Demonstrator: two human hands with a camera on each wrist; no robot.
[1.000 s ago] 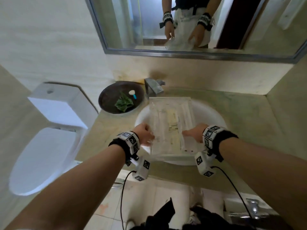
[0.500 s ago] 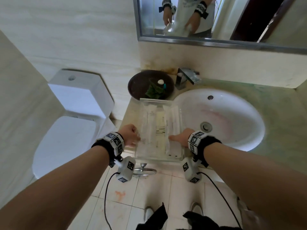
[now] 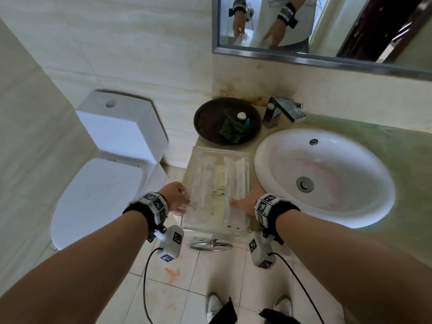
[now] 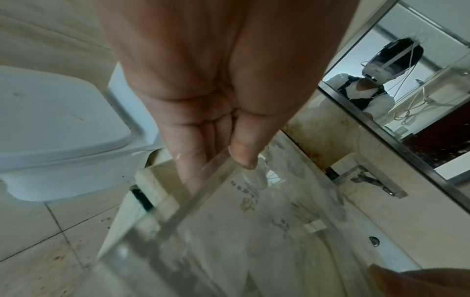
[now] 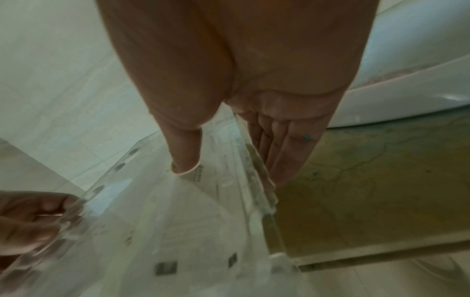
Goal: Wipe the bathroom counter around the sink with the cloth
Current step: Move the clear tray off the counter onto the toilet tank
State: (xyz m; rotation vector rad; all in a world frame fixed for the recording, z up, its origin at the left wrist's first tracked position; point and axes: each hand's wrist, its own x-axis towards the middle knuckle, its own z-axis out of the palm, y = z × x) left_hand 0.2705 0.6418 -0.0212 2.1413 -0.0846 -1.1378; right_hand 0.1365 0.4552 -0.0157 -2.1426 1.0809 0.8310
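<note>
A clear plastic tray (image 3: 217,190) with wrapped packets in it is at the counter's left end, between the dark bowl and the front edge, its near end past the edge. My left hand (image 3: 177,199) pinches its left side, thumb on the rim (image 4: 244,156) and fingers (image 4: 193,160) underneath. My right hand (image 3: 243,203) holds the right side the same way, thumb (image 5: 185,160) inside and fingers (image 5: 282,156) under the wall. I cannot tell whether the tray rests on the greenish counter (image 5: 368,191). No wiping cloth is in either hand.
The white oval sink (image 3: 327,206) lies right of the tray, the faucet (image 3: 280,112) behind it. A dark round bowl (image 3: 208,120) holds a crumpled green thing and a small bottle. A toilet (image 3: 98,195) stands left. A mirror (image 3: 327,24) hangs above.
Both hands have carried the tray leftward, from over the sink basin to the counter's left end. The sink basin is now uncovered.
</note>
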